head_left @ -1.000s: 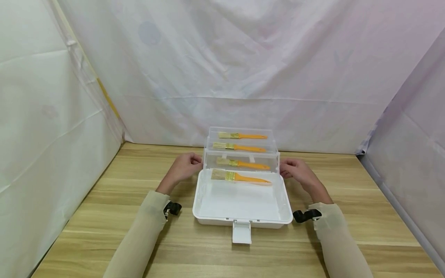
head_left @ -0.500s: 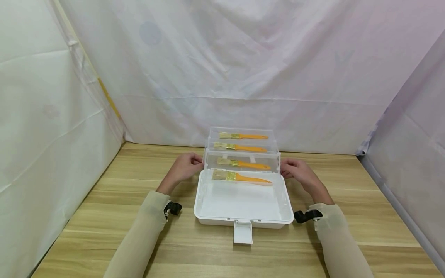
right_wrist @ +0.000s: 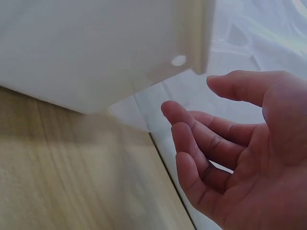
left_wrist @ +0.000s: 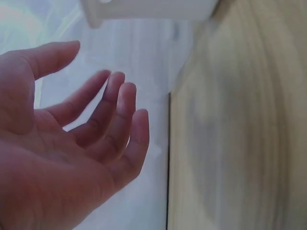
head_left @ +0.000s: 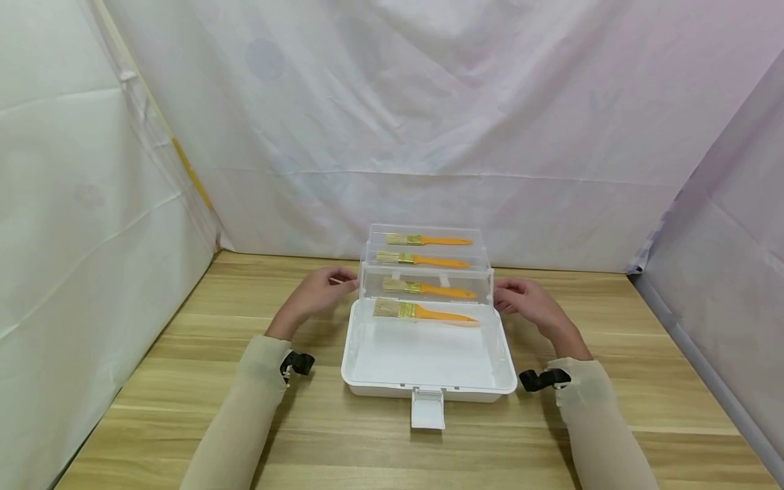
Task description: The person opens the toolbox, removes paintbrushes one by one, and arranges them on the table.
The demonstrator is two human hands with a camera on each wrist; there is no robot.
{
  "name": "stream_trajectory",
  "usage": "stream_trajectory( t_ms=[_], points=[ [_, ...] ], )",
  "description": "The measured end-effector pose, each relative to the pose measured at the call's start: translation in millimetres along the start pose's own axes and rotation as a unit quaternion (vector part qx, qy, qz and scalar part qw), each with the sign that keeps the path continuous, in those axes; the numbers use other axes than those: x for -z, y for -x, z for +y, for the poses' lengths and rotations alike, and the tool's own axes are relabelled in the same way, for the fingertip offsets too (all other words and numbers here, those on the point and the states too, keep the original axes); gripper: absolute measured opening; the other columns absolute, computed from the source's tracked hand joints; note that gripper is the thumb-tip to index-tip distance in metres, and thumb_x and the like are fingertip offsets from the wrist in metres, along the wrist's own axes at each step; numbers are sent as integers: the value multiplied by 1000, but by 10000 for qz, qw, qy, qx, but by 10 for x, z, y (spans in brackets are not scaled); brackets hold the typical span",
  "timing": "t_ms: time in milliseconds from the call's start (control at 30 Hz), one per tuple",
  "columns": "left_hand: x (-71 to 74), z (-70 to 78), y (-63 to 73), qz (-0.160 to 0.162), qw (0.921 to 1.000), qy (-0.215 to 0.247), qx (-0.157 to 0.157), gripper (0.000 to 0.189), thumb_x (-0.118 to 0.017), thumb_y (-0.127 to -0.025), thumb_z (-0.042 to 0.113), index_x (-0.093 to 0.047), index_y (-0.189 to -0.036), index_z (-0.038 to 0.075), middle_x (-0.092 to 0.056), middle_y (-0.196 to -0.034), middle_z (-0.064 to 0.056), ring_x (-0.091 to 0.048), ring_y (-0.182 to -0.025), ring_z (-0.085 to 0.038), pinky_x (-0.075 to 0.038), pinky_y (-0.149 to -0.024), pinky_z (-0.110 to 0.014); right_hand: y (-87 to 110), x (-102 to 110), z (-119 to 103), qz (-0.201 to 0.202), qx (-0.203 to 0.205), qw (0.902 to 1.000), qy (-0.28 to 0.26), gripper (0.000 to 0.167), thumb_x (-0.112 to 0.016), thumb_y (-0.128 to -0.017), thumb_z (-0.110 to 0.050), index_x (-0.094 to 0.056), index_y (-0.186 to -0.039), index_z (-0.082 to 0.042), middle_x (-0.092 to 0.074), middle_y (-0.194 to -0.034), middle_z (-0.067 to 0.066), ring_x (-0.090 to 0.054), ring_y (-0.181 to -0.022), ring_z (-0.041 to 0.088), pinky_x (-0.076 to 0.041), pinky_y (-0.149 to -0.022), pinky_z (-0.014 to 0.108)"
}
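A white plastic case (head_left: 429, 357) stands opened on the table, its latch (head_left: 427, 412) hanging at the front. Clear tiered trays (head_left: 482, 282) rise at its back and bear several paintbrushes (head_left: 442, 315) with orange handles and pale bristles. My left hand (head_left: 314, 298) is beside the trays' left end; in the left wrist view its fingers bend loosely around nothing, with the case's white edge (left_wrist: 151, 9) beyond them. Over on the right, my right hand (head_left: 534, 309) is at the trays' other end. Its fingers are relaxed, and the thumb tip lies near the white corner (right_wrist: 199, 48) in the right wrist view.
The wood-grain table (head_left: 343, 442) spreads on both sides of the case and in front of it. Behind stands a white cloth backdrop (head_left: 429, 136), with more cloth at the left (head_left: 73, 224) and right (head_left: 723, 224). Each wrist wears a black mount (head_left: 298, 364).
My left hand has drawn slightly to the left, and a gap now shows between its thumb and fingers. The right hand has shifted barely, and the paintbrushes stay in place.
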State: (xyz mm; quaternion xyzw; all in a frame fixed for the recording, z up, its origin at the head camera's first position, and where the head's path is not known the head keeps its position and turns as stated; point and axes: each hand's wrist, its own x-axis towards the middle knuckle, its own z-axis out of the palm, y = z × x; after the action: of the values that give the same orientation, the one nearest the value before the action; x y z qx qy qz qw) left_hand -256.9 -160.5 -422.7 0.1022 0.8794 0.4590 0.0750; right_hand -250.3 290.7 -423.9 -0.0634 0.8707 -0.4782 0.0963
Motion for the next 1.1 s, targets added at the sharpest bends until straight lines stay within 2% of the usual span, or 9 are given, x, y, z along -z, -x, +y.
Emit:
stream_trajectory(
  t_ms=[167, 300, 467, 600, 700, 933, 1100],
  points=[
    [58, 41, 30, -111, 9994, 218, -239, 43, -63, -114, 41, -71, -139, 7, -71, -135, -17, -66, -125, -36, -55, -104, -55, 53, 69, -77, 126, 57, 9999, 4, 44, -61, -114, -29, -66, -138, 8, -76, -118, 16, -71, -106, 28, -61, -92, 40],
    [65, 64, 41, -355, 9979, 315, -446, 45, -61, -115, 42, -70, -139, 6, -71, -134, -19, -66, -124, -36, -55, -105, -55, 94, 125, -139, 210, 110, 9997, 36, 44, -61, -115, -31, -66, -137, 7, -76, -117, 17, -70, -107, 26, -60, -93, 39],
    [54, 94, 54, -523, 9970, 292, -486, 44, -65, -112, 42, -70, -138, 7, -70, -138, -15, -65, -130, -37, -53, -108, -57, 164, 183, -278, 478, 278, 9984, 126, 42, -61, -115, -33, -68, -131, 5, -74, -112, 15, -70, -105, 27, -58, -88, 30],
    [41, 92, 51, -527, 9967, 304, -537, 36, -69, -111, 38, -72, -130, 8, -72, -133, -13, -67, -128, -37, -54, -107, -56, 236, 190, -434, 617, 576, 9961, 248, 39, -63, -115, -35, -70, -126, 1, -72, -106, 14, -69, -101, 28, -58, -86, 28],
    [35, 84, 48, -519, 9963, 336, -590, 31, -70, -110, 35, -73, -126, 8, -73, -129, -12, -67, -125, -36, -55, -105, -55, 286, 147, -562, 630, 840, 9940, 312, 37, -64, -114, -34, -72, -125, 1, -73, -106, 15, -71, -100, 26, -59, -86, 27],
    [25, 76, 56, -486, 9962, 354, -627, 28, -70, -110, 33, -73, -123, 8, -73, -127, -12, -68, -124, -35, -56, -104, -55, 368, -72, -792, 442, 1486, 9858, 646, 23, -67, -113, -23, -75, -121, -3, -76, -106, 13, -72, -99, 37, -59, -81, 26],
    [16, 88, 60, -479, 9964, 312, -630, 27, -70, -110, 32, -73, -122, 8, -73, -126, -11, -68, -124, -35, -56, -104, -55, 396, -258, -904, 127, 1862, 9774, 991, 20, -70, -111, -23, -76, -124, -8, -77, -111, 5, -72, -100, 27, -59, -84, 32]
  ],
)
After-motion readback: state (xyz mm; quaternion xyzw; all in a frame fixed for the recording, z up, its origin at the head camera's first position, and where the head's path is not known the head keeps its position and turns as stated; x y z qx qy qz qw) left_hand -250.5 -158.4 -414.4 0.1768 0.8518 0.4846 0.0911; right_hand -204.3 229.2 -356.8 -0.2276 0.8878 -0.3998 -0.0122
